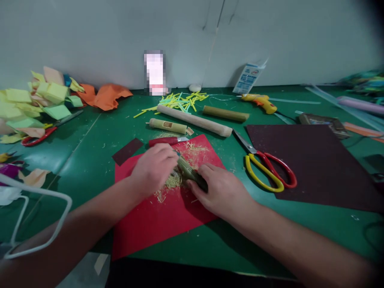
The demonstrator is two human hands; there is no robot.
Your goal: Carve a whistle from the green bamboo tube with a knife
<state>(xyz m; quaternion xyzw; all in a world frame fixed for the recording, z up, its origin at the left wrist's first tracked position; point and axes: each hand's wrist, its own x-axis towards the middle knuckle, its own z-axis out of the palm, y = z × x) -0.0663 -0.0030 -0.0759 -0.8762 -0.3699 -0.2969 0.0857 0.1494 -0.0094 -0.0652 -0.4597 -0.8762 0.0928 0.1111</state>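
Note:
My right hand (222,188) is closed round the near end of a short green bamboo tube (189,170), which lies slanted over a red sheet (144,220). At the tube's far end, my left hand (157,166) has its fingers curled in; a small dark teal bit shows at the fingertips, and what they grip is hidden. Pale bamboo shavings (174,182) are heaped beneath the tube and scattered across the sheet. Just beyond my left hand lies a red-handled knife (163,141) with a short blade. A small dark brown rectangle (128,151) overlaps the sheet's far left corner.
Behind the sheet lie a notched bamboo piece (168,126), a long pale stick (195,120) and another bamboo tube (225,113). Scissors (265,164) rest partly on a dark brown sheet (312,168). A yellow glue gun (261,103) lies farther back; folded paper (51,96) piles up left.

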